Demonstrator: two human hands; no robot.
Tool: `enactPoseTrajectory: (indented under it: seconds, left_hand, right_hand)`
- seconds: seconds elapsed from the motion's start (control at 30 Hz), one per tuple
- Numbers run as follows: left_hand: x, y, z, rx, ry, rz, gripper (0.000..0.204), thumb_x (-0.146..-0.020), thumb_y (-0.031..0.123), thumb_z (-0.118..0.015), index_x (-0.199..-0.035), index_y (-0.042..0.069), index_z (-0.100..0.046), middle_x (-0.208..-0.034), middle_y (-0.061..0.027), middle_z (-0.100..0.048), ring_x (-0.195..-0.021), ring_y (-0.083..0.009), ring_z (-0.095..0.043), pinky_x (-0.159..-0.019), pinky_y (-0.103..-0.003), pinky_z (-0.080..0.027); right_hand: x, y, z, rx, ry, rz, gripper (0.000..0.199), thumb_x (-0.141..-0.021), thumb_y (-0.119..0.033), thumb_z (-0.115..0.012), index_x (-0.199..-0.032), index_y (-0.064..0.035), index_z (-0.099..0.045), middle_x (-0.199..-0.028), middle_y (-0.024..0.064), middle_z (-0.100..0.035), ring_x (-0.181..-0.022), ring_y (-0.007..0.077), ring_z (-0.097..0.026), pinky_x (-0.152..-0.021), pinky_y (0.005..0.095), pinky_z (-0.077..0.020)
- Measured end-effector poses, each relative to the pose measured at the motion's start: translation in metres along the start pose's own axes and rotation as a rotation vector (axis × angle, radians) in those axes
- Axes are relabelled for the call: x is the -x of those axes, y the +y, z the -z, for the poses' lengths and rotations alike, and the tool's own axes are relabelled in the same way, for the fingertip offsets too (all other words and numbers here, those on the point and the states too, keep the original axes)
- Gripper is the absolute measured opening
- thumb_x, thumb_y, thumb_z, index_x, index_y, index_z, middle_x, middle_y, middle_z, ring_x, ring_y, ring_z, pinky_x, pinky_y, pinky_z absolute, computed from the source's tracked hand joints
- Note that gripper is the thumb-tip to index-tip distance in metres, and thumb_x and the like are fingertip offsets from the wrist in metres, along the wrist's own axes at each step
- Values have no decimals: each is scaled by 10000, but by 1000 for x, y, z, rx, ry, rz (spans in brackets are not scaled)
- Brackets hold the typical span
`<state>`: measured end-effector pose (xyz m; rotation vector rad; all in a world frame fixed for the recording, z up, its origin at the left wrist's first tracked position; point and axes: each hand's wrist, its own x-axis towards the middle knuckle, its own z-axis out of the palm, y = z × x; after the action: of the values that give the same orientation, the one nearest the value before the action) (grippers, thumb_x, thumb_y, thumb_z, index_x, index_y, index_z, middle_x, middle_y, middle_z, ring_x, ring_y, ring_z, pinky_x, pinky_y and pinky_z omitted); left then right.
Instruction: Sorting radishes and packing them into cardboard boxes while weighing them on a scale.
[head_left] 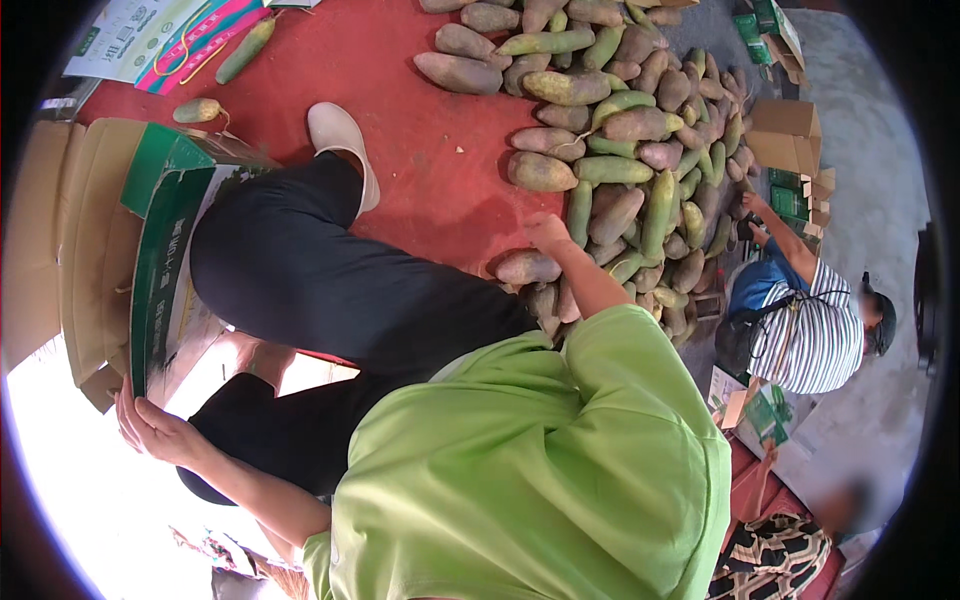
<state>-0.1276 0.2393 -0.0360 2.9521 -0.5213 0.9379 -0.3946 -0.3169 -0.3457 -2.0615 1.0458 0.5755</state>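
My left hand (160, 425) grips the lower edge of a green and white cardboard box (155, 270), its thumb and fingers on either side of the rim. The box stands at the left beside my knee, with brown flaps folded out; its inside is mostly hidden. At the near-left side of a large pile of radishes (615, 172), my right hand (545, 232) has its fingers curled in. Whatever it may hold is hidden. Just below that hand lies a brownish radish (528, 267). The pile mixes green radishes and brown, soil-covered ones.
Two loose radishes lie at the upper left, a long green one (246, 50) and a short one (198, 110), near a printed sheet (150, 40). A person in a striped shirt (812, 330) reaches to the pile's far side. Another person sits lower right. Cardboard boxes (785, 135) stand behind the pile.
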Motion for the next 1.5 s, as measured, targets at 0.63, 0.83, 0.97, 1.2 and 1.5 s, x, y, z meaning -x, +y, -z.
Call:
enactPoseTrajectory:
  seconds: [0.63, 0.83, 0.97, 1.2, 1.5]
  left_hand:
    - [-1, 3, -1, 7, 18, -9, 395, -1018, 281, -382, -1013, 25, -683, -974, -99, -693, -964, -286, -629, -886, -428, -446]
    - [2, -2, -2, -19, 21, 15, 352, -1008, 254, -414, -1001, 16, -673, -962, -96, -689, -939, -280, -631, -872, -417, -451]
    - [2, -3, -6, 9, 17, 19, 346, -1006, 253, -418, -1004, 16, -670, -960, -94, -687, -929, -278, -630, -867, -419, -451]
    - [3, 3, -14, -14, 36, 47, 329, -1004, 232, -423, -991, 9, -666, -960, -94, -687, -933, -281, -628, -872, -424, -449]
    - [4, 2, -8, 24, 22, 75, 255, -980, 151, -458, -1009, -18, -647, -983, -121, -673, -953, -302, -612, -884, -428, -441]
  right_hand:
    - [5, 75, 7, -91, 510, -769, 261, -747, -113, -661, -986, -12, -629, -927, 160, -678, -785, 278, -676, -622, 417, -530]
    - [1, 72, 11, -1007, 449, -777, 166, -787, -63, -693, -905, 0, -594, -746, 108, -633, -608, 220, -642, -389, 307, -376]
    - [-10, 83, 1, -1085, 505, -846, 222, -753, -51, -725, -904, -10, -568, -691, 88, -609, -566, 231, -631, -381, 286, -351]
    - [-25, 103, -18, -739, 517, -706, 212, -714, -27, -751, -840, -13, -582, -671, 111, -587, -502, 205, -572, -351, 302, -349]
    - [-26, 45, 8, -1034, 385, -854, 248, -745, -178, -802, -810, -41, -606, -671, 65, -587, -451, 180, -509, -357, 315, -375]
